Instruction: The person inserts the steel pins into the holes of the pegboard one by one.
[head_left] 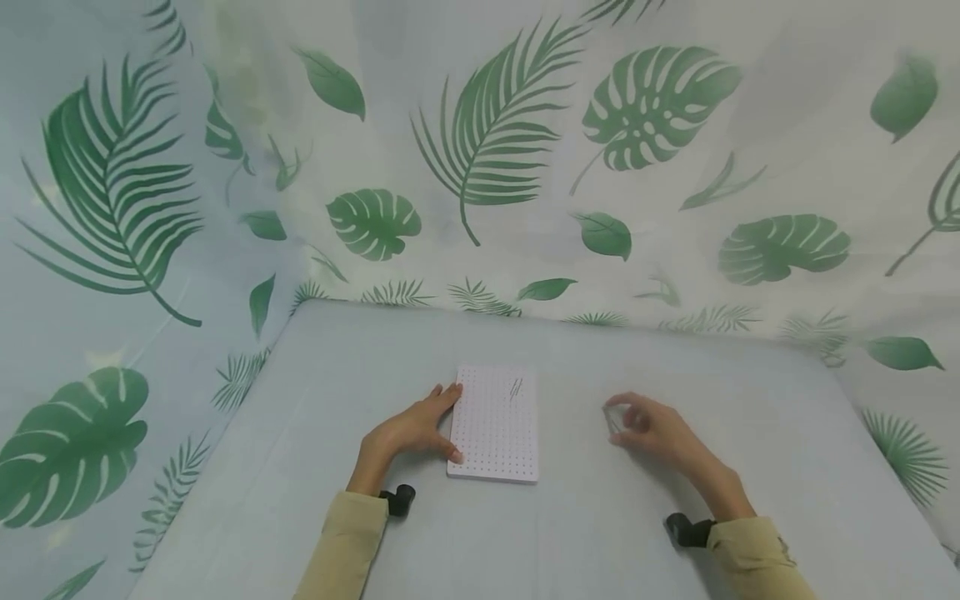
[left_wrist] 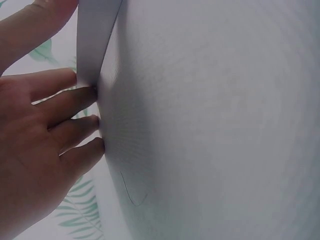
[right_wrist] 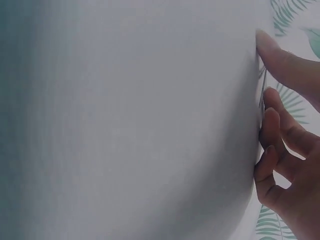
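A white board (head_left: pixel 487 433) with rows of small holes lies on the table, in the middle of the head view. Several thin dark pins (head_left: pixel 516 388) show at its upper right part. My left hand (head_left: pixel 412 429) rests along the board's left edge, thumb by the lower corner and fingertips higher up. In the left wrist view its fairly straight fingers (left_wrist: pixel 75 102) touch beside the board's grey side (left_wrist: pixel 95 40). To the right of the board, my right hand (head_left: pixel 652 429) holds thin metal pins (right_wrist: pixel 262 92) between its thumb and curled fingers, close over the table.
The table (head_left: pixel 600 533) has a pale grey cover. Behind it and at both sides hangs white cloth (head_left: pixel 525 275) printed with green leaves. A dark curved hair-like thread (left_wrist: pixel 131 200) lies on the cover near my left hand. Each wrist carries a black camera (head_left: pixel 401 500).
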